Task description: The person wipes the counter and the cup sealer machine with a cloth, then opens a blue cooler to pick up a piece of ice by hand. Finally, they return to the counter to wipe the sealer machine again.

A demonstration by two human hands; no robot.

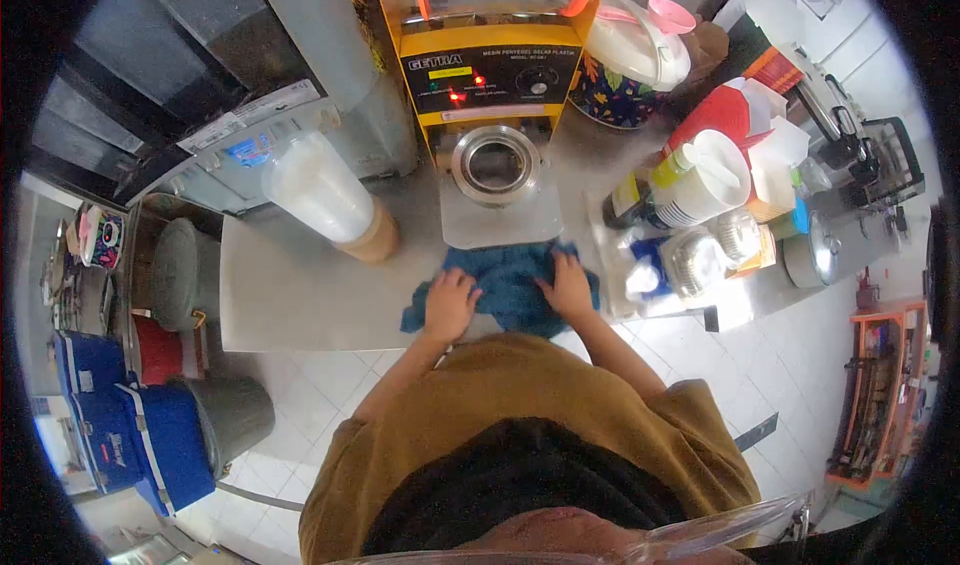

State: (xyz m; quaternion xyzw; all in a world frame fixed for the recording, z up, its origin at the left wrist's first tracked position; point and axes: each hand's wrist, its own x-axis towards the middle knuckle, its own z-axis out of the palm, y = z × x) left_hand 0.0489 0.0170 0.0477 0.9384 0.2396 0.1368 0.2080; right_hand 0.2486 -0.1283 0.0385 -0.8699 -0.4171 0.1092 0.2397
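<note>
A dark teal cloth [512, 290] lies bunched at the front edge of the steel counter, just before the cup sealing machine [487, 85]. My left hand [452, 303] is on the cloth's left part, its fingers bent into the fabric. On the right part, my right hand [568, 290] grips the cloth with the thumb pointing inward. Folds partly hide the fingertips. The machine's round metal cup holder [495, 165] sits beyond the cloth, over a pale base plate [500, 230]. Red lights glow on its black panel.
Left of the machine, a tall stack of clear plastic cups [325, 190] leans on the steel counter [290, 295]. To the right stand a tray with bottles, white cups [705, 175] and clear lids [695, 260]. A patterned rice cooker [625, 75] stands behind. Blue cool boxes [170, 440] sit on the floor.
</note>
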